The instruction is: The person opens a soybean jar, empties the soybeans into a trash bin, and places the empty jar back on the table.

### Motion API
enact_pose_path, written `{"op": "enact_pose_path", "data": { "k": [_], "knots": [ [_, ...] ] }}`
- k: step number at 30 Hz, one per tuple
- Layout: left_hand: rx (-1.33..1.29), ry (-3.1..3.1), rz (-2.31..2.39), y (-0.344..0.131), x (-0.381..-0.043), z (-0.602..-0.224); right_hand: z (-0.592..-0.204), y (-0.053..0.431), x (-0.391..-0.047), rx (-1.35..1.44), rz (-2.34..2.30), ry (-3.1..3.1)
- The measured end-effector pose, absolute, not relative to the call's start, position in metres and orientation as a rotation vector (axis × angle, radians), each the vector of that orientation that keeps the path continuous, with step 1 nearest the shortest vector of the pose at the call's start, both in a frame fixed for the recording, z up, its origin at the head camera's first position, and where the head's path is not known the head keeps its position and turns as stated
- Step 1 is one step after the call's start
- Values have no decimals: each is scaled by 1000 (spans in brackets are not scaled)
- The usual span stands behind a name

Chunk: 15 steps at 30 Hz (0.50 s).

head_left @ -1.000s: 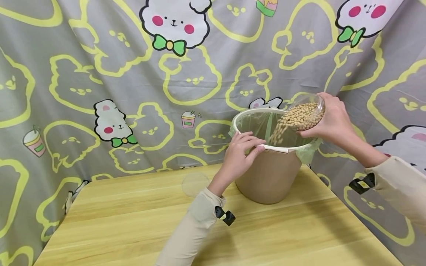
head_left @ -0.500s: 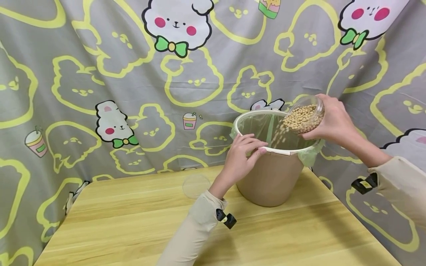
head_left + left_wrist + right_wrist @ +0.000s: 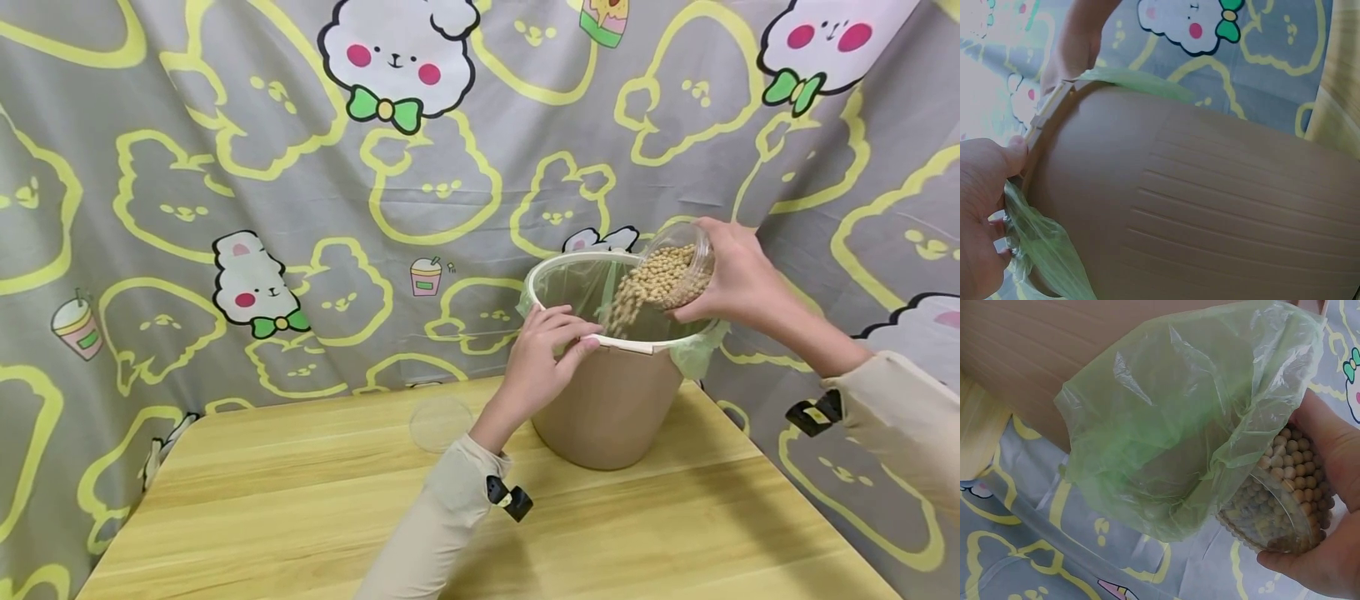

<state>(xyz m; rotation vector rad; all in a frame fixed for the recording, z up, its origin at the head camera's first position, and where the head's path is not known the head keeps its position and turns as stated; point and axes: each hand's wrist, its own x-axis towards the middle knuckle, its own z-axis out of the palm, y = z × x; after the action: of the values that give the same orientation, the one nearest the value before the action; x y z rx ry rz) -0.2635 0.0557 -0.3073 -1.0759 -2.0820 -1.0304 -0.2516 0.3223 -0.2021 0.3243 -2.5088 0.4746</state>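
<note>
A brown trash can point(image 3: 603, 408) with a white rim stands on the table, lined with a thin green plastic bag point(image 3: 697, 354) folded over its edge. My left hand point(image 3: 540, 354) grips the near left of the rim, its thumb point(image 3: 1016, 153) on the outer side. Over the opening, my right hand point(image 3: 738, 271) holds a clear plastic jar point(image 3: 1266, 519) by its bottom end, tipped with its mouth down to the left. Soybeans point(image 3: 660, 279) pour out of it into the can. The can's bottom inside is hidden.
A clear round lid point(image 3: 441, 423) lies on the wooden table point(image 3: 300, 500), left of the can. A grey curtain point(image 3: 450, 192) with cartoon prints hangs behind the table and along its right side.
My right hand has shifted slightly left with the jar, and soybeans keep pouring out. Fewer soybeans are in the jar. My left hand stays on the rim.
</note>
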Motion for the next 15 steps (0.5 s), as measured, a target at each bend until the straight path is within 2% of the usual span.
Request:
{"op": "enact_pose_path", "data": {
  "k": [15],
  "knots": [
    [-1074, -2078, -1027, 57, -263, -308, -196, 321, -253, 394, 380, -2525]
  ]
}}
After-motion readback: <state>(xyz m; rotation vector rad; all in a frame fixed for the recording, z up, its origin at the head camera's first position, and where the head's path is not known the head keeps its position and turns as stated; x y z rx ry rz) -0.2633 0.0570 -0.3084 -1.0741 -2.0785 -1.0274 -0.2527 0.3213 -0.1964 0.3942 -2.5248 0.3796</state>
